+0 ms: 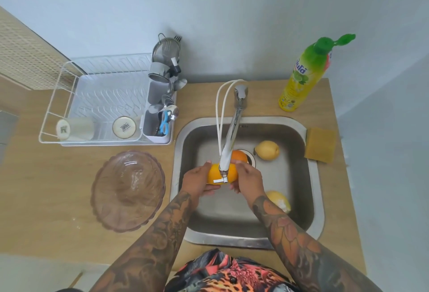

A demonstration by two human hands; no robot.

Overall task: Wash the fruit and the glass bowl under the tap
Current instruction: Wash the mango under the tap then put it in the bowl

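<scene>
Two hands around one orange (216, 174) under the tap (228, 150). Far left on the counter, glass bowl (128, 190): likely heavy, breakable, slick when wet, best lifted two-handed by the rim. Left hand (197, 181) cupping the orange, fingers curled beneath; right hand (248, 177) curled against its other side. Firm, round, probably slippery. Second orange (240, 155), pear (267, 149) and yellow fruit (278, 200) waiting in the sink (311, 175).

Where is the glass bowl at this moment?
In the head view, the glass bowl stands on the wooden counter, left of the sink and in front of the dish rack, apart from both hands.
</scene>
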